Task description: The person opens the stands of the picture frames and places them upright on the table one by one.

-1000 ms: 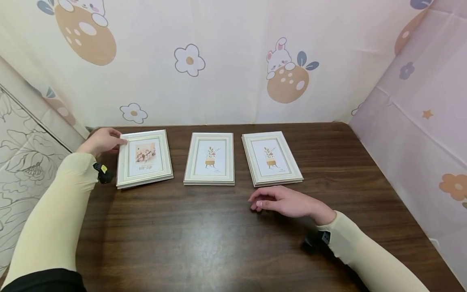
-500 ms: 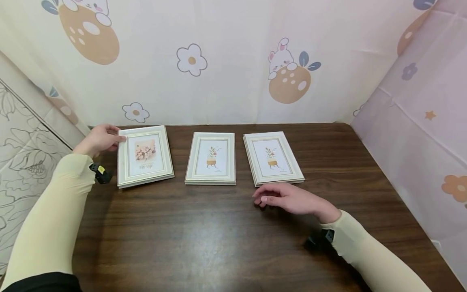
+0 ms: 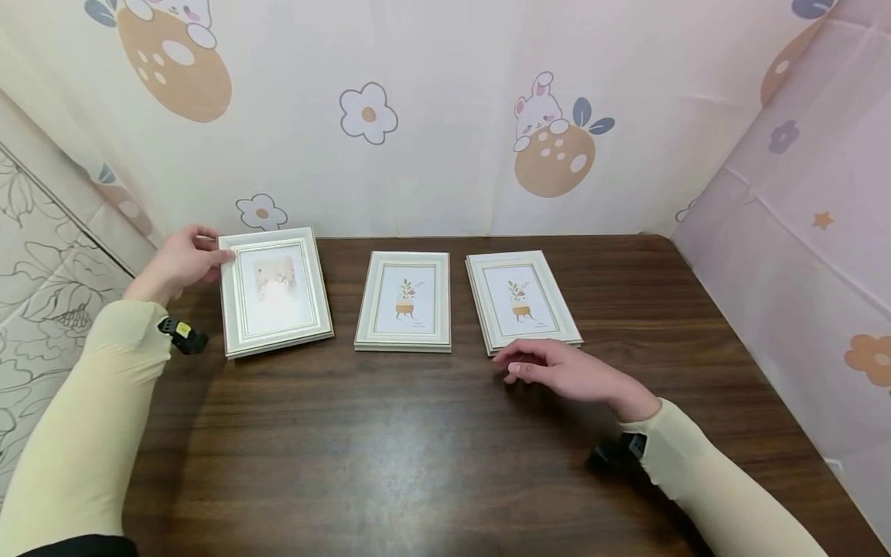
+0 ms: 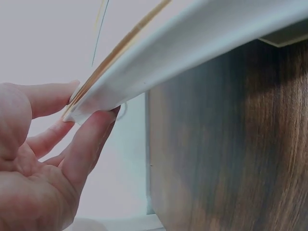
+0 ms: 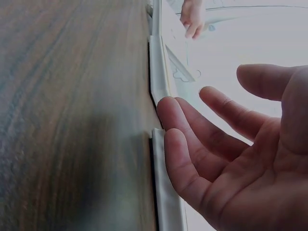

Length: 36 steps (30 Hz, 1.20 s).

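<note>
My left hand (image 3: 182, 261) pinches the upper left edge of a white picture frame (image 3: 276, 290) with a flower print, the leftmost of the row. Glare covers part of its picture. Its far end is tilted up while its near edge stays low at the table. In the left wrist view, thumb and fingers sit on either side of the frame's edge (image 4: 139, 72). My right hand (image 3: 571, 370) hangs with loosely bent fingers by the near edge of the right white picture frame (image 3: 522, 302), gripping nothing. The middle picture frame (image 3: 404, 300) lies flat, with a similar potted-plant print.
All of it is on a dark brown wooden table (image 3: 390, 441). A patterned cloth (image 3: 445, 155) hangs along the back, and another covers the right side (image 3: 821, 232). At the left stands a white panel with line-drawn flowers (image 3: 49, 309).
The left hand has raised the far end of the left picture frame, moving slightly up and left. The right hand has drifted a little right and away from me.
</note>
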Each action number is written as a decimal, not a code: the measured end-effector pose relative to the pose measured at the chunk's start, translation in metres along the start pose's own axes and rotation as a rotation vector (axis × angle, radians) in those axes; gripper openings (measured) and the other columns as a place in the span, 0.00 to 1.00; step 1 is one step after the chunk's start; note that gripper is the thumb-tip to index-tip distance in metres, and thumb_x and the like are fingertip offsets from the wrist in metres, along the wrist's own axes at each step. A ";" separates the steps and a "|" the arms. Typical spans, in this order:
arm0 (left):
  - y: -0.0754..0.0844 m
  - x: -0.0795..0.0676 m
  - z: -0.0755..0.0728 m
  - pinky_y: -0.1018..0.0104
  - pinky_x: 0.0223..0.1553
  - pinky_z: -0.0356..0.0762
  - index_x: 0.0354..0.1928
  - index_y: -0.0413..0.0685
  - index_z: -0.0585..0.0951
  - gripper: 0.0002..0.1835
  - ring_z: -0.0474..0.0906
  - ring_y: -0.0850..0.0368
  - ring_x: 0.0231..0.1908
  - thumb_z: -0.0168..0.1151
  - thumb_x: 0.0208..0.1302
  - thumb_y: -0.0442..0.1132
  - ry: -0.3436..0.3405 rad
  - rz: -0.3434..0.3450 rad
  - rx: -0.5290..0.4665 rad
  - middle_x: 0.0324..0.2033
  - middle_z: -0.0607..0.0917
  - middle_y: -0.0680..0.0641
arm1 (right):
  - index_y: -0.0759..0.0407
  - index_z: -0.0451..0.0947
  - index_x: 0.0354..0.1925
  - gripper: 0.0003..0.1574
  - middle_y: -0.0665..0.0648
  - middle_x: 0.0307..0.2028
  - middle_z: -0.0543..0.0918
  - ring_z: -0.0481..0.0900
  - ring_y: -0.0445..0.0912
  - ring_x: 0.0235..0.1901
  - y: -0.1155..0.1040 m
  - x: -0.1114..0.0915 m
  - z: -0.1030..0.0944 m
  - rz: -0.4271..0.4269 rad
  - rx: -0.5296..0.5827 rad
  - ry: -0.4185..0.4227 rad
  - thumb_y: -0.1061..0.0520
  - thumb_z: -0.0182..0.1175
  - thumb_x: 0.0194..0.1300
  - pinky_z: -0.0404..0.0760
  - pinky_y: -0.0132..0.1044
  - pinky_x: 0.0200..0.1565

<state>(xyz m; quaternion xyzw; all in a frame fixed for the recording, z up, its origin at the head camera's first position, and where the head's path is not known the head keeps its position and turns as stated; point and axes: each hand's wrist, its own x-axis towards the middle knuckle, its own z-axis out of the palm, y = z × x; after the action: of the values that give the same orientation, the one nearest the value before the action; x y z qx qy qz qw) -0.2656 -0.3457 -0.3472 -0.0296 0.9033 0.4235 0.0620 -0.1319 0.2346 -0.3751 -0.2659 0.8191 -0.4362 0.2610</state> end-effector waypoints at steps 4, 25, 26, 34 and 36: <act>0.002 -0.004 -0.001 0.60 0.41 0.84 0.68 0.30 0.58 0.34 0.78 0.68 0.31 0.60 0.72 0.44 0.036 0.021 -0.023 0.58 0.68 0.29 | 0.61 0.75 0.59 0.18 0.60 0.46 0.84 0.82 0.57 0.45 0.000 0.000 -0.004 0.002 0.012 0.012 0.53 0.50 0.78 0.81 0.50 0.46; 0.010 -0.031 0.000 0.72 0.39 0.82 0.59 0.56 0.69 0.21 0.78 0.70 0.39 0.65 0.68 0.38 0.173 0.123 -0.207 0.49 0.71 0.52 | 0.62 0.75 0.57 0.16 0.65 0.46 0.83 0.82 0.59 0.47 0.010 -0.004 -0.021 0.020 0.023 0.110 0.55 0.50 0.78 0.81 0.49 0.46; 0.010 -0.032 0.000 0.73 0.38 0.82 0.59 0.57 0.69 0.21 0.78 0.70 0.39 0.65 0.68 0.38 0.178 0.123 -0.211 0.48 0.72 0.52 | 0.62 0.75 0.57 0.16 0.65 0.46 0.83 0.82 0.58 0.47 0.010 -0.004 -0.021 0.023 0.024 0.113 0.55 0.50 0.78 0.81 0.49 0.46; 0.014 -0.039 0.001 0.72 0.38 0.82 0.56 0.60 0.71 0.20 0.79 0.70 0.41 0.65 0.67 0.35 0.198 0.127 -0.310 0.49 0.72 0.53 | 0.61 0.76 0.57 0.16 0.66 0.47 0.83 0.80 0.61 0.47 0.008 -0.008 -0.027 0.026 0.047 0.139 0.56 0.51 0.77 0.81 0.52 0.48; 0.015 -0.042 0.001 0.73 0.36 0.82 0.55 0.59 0.72 0.20 0.80 0.70 0.40 0.66 0.66 0.33 0.204 0.138 -0.350 0.49 0.72 0.53 | 0.62 0.75 0.57 0.16 0.67 0.47 0.82 0.80 0.62 0.47 0.008 -0.008 -0.028 0.025 0.048 0.143 0.56 0.51 0.78 0.81 0.51 0.49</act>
<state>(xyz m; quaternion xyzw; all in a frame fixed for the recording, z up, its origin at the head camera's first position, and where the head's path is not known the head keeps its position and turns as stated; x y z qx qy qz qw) -0.2258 -0.3349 -0.3308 -0.0210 0.8174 0.5720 -0.0650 -0.1464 0.2605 -0.3670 -0.2173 0.8283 -0.4702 0.2136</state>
